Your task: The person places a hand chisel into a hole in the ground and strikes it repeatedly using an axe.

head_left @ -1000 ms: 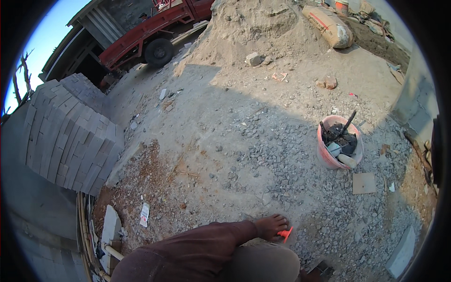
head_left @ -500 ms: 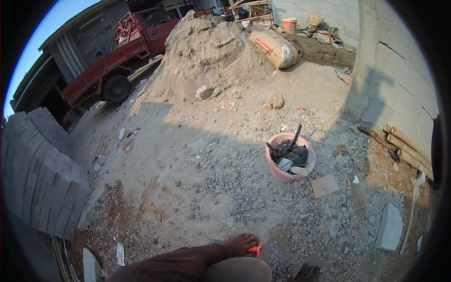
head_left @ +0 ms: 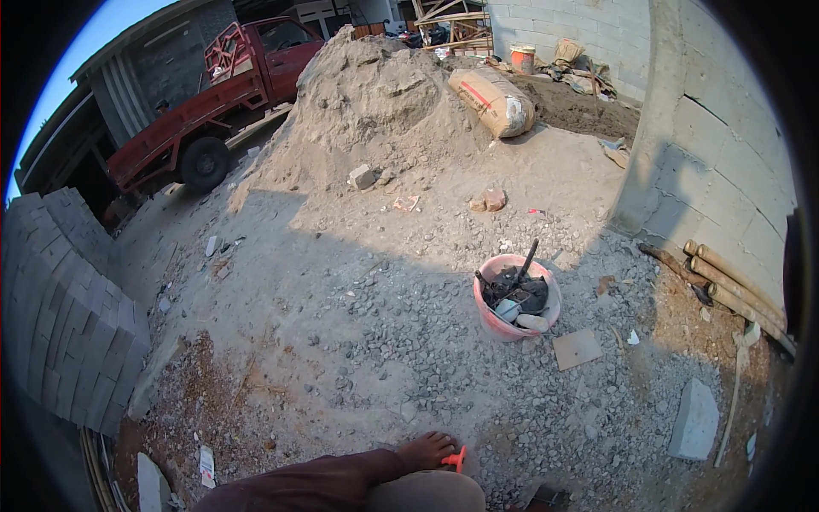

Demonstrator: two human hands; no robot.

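Toward the near edge of the ground [head_left: 333, 384], one bright-orange, flared piece [head_left: 460, 459] is held in the closed left grip [head_left: 429, 450], its inner part hidden; the right grip, out of view, cannot be judged. One pink bucket [head_left: 492, 322] and one tile [head_left: 577, 350] are seen beyond; one dark object [head_left: 548, 497], cut off below, is hardly made out.

no legible wording from where I stand | tan paper sack [head_left: 489, 96] against the sand pile [head_left: 367, 115]: dark print alongside a red stripe, too small to read | white packet [head_left: 206, 467] lying on the ground [head_left: 256, 307]: red marking, unreadable
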